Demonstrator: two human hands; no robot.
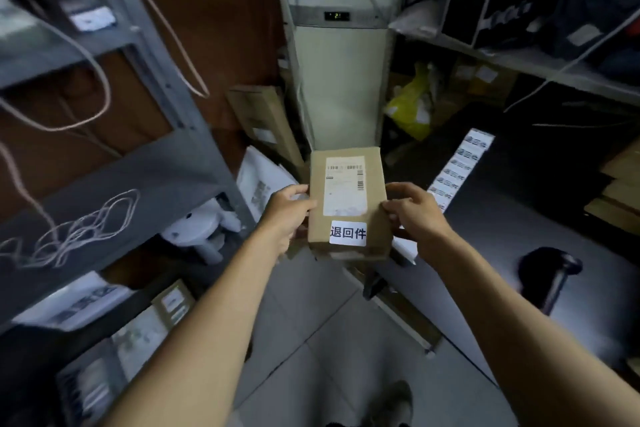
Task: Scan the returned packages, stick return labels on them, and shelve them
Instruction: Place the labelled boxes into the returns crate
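The box (347,201) already wears its return label (347,233), gripped at each side by the left hand (289,215) and right hand (415,215) between the shelves (149,163), so only shelving seems left.

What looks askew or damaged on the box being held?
Nothing stands out. The cardboard box, held by the left hand and right hand, looks intact; its return label and shipping label sit roughly square.
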